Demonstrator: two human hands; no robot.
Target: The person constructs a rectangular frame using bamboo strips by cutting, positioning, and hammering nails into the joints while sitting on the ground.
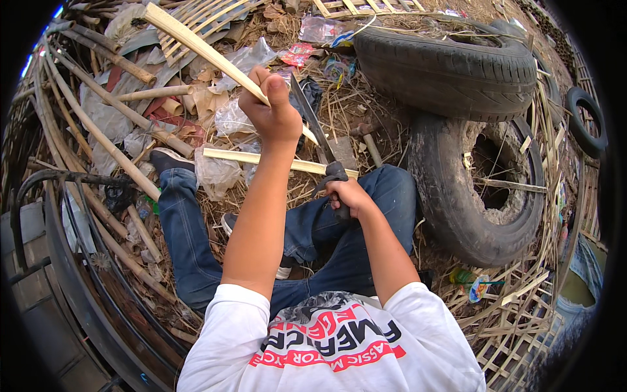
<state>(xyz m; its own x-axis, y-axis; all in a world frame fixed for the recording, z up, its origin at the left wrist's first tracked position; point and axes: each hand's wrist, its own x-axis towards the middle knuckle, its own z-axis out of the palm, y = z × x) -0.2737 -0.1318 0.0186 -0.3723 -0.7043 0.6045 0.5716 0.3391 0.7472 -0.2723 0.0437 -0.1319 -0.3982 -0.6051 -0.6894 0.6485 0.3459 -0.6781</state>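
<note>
My left hand (273, 108) is closed round a long pale split bamboo strip (196, 46), which slants from the upper left down towards the blade. In my right hand (351, 198) is the dark handle of a large knife (312, 119). Its long blade points up and to the left, beside the strip's lower end; whether they touch I cannot tell. A second bamboo strip (261, 159) lies across below my left hand, reaching towards the knife handle. Under my arms are my legs in blue jeans (326, 225).
Two worn tyres (450, 72) lie at the right, with a smaller tyre (586, 122) beyond. Bamboo poles (108, 140) and a black metal frame (55, 215) crowd the left. Plastic bags (217, 171) and litter cover the ground ahead. Woven bamboo lattice (522, 326) lies at lower right.
</note>
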